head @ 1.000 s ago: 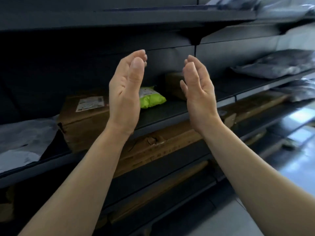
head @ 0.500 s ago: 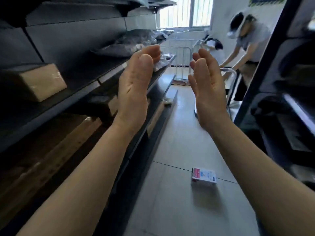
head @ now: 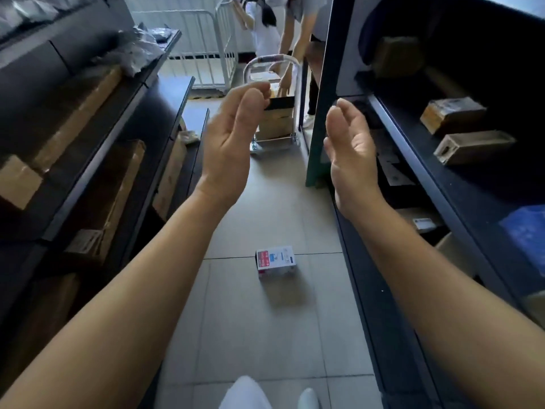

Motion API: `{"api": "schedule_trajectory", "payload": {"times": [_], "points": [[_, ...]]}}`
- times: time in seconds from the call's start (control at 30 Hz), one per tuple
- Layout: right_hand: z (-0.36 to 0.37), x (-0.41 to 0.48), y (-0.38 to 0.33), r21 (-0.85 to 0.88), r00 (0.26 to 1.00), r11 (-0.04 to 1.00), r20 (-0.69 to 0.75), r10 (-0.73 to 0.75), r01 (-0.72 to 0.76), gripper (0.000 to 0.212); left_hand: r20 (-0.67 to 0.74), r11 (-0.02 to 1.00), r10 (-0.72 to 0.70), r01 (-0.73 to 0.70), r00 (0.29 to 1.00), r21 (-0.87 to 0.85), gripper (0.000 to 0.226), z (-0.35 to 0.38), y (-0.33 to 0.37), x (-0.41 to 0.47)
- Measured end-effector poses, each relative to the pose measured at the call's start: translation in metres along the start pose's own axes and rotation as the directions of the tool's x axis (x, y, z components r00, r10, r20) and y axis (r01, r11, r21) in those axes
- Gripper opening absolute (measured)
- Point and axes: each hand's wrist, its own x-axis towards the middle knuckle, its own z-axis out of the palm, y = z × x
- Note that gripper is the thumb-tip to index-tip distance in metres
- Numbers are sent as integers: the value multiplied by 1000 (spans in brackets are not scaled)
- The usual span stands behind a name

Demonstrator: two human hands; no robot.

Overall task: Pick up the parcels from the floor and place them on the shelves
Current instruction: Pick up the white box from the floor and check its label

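Two empty hands, left hand [head: 228, 146], right hand [head: 351, 154], fingers spread, parcel [head: 275, 261] on floor [head: 250, 335] between shelves [head: 97, 149]

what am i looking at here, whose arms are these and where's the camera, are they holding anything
The camera sits on a person's head, looking forward and down, so the two bare arms are that person's own. The left hand and the right hand are raised with palms facing each other, and both are empty. They stand in an aisle between dark shelves that carry cardboard boxes. On the tiled floor ahead lies one small white parcel with a red label, not yet picked up. Farther down the aisle, other people bend over a trolley loaded with boxes.
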Motion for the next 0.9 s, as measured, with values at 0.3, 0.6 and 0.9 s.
{"api": "schedule_trajectory", "payload": {"times": [0.3,0.6,0.9], "points": [[5,62,90,-91,976,981,-147,159,-173,61,70,968,-248,244,966,58,40,-5,-126,34],[15,110,256,-195,862,857,-294,412,-476,59,183,857,-500,453,846,246,41,-16,-305,37],[-31,93,512,-200,664,643,-374,648,-739,59,174,635,-741,591,649,497,33,-4,-555,-88]]}}
